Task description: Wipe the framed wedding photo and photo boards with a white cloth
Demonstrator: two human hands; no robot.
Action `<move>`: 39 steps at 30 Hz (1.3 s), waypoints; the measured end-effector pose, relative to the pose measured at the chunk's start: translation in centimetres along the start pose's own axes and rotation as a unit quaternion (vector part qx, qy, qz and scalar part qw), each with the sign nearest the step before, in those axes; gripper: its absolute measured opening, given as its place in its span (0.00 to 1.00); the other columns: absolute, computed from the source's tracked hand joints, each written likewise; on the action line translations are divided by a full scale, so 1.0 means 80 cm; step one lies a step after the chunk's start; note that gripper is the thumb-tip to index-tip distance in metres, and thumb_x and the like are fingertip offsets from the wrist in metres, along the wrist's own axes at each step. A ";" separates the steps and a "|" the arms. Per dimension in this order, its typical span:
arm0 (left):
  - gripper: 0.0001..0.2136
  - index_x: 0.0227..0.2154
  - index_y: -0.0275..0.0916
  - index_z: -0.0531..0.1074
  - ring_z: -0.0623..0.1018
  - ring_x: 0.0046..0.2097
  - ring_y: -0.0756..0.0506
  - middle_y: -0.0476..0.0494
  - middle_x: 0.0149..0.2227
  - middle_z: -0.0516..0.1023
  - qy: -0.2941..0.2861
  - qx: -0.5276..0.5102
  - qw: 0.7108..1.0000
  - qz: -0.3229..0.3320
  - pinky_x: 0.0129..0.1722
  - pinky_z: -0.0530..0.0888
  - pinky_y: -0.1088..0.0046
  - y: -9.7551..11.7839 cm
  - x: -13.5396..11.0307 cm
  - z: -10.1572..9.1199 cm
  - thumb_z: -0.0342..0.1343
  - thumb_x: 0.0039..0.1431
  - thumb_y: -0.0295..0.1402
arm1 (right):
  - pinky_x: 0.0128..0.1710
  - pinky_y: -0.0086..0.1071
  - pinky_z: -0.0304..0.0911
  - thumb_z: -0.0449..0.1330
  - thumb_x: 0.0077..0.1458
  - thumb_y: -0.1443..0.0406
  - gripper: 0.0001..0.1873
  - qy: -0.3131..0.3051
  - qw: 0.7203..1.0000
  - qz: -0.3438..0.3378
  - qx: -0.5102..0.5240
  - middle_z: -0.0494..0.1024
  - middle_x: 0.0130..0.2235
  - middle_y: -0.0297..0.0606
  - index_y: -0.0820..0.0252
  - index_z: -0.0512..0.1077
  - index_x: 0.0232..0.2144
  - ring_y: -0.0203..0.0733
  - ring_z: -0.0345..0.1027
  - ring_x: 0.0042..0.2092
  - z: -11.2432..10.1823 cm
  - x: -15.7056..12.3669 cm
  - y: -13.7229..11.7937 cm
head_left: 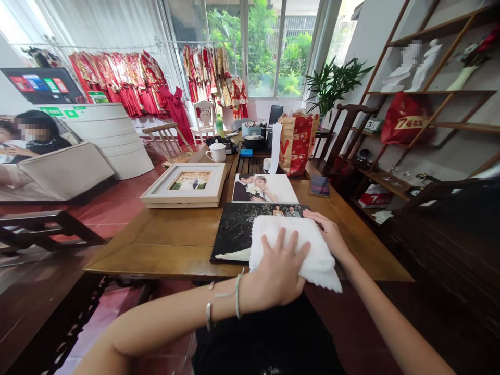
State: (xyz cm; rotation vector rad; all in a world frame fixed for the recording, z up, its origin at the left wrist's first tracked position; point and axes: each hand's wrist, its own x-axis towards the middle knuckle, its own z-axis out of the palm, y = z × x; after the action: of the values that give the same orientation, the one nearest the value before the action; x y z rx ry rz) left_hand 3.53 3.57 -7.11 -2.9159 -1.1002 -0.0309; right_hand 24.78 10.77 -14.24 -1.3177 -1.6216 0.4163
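A dark photo album (230,232) with a wedding picture on its cover lies at the near edge of the wooden table. Spread over its right part is a folded white cloth (258,234), one corner of which hangs past the album. My left hand (279,271) presses flat on the cloth with its fingers apart. At the album's upper right corner rests my right hand (328,234), fingers stretched out beside the cloth; its thumb is hidden. Just beyond the album lies a loose wedding photo print (269,188).
To the left stands a white framed picture (183,183). Behind are a white lidded cup (217,152), a small blue box (246,153) and a red-and-tan paper bag (299,143). A small dark square item (319,186) sits right. Another person (37,135) is seated far left.
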 end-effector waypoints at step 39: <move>0.30 0.62 0.38 0.51 0.52 0.63 0.28 0.33 0.64 0.51 0.005 0.063 0.994 -0.085 0.50 0.64 0.41 -0.035 0.050 -0.002 0.50 0.59 0.40 | 0.58 0.48 0.58 0.51 0.54 0.65 0.18 0.000 0.997 -0.015 -0.071 0.76 0.51 0.44 0.57 0.76 0.44 0.50 0.66 0.56 0.000 -0.011 -0.008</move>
State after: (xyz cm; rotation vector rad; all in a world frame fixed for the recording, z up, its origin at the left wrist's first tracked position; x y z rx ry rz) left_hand 4.73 8.29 -6.79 -2.7024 -1.2948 0.0216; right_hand 24.36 9.76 -14.13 -1.3970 -1.6945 0.2882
